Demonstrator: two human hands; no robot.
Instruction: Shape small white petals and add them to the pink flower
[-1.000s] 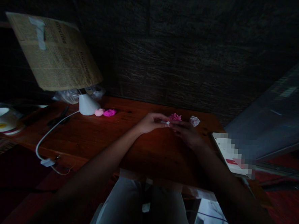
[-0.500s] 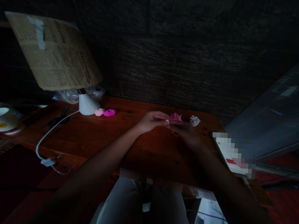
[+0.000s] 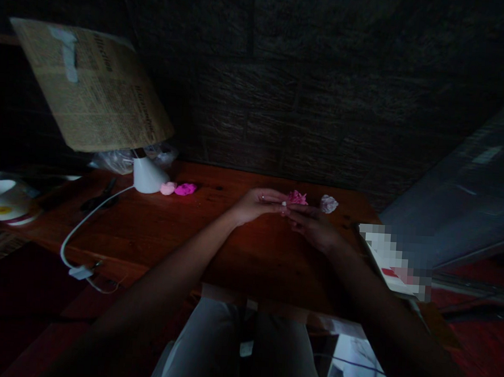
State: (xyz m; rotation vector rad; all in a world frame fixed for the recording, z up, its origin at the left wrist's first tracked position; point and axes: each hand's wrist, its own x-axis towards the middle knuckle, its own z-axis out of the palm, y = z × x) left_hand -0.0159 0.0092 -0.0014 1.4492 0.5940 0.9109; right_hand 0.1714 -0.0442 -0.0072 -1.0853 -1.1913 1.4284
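Observation:
Over the wooden table my left hand [image 3: 253, 207] and my right hand [image 3: 313, 224] meet at their fingertips. Between them they pinch a small pale piece [image 3: 284, 204], partly covered by the fingers and too small to make out in detail. Just behind my fingers is a bright pink ruffled flower [image 3: 297, 197], its lower part hidden by my right hand. A pale, crumpled-looking flower [image 3: 328, 203] lies to the right of it. Farther left, a light pink lump [image 3: 168, 188] and a magenta lump [image 3: 186, 189] sit side by side, apart from both hands.
A lamp with a newspaper-covered shade [image 3: 99, 91] and white base [image 3: 145, 176] stands at the left back. Its white cord [image 3: 71, 228] runs over the table's front edge. Dark scissors [image 3: 100, 197] lie beside the cord. A white bowl [image 3: 1, 199] is far left. A dark wall rises behind.
The fingers of my right hand have shifted slightly around the pale piece, and less of it shows now. My left hand stays almost in place. Objects on the table have not moved.

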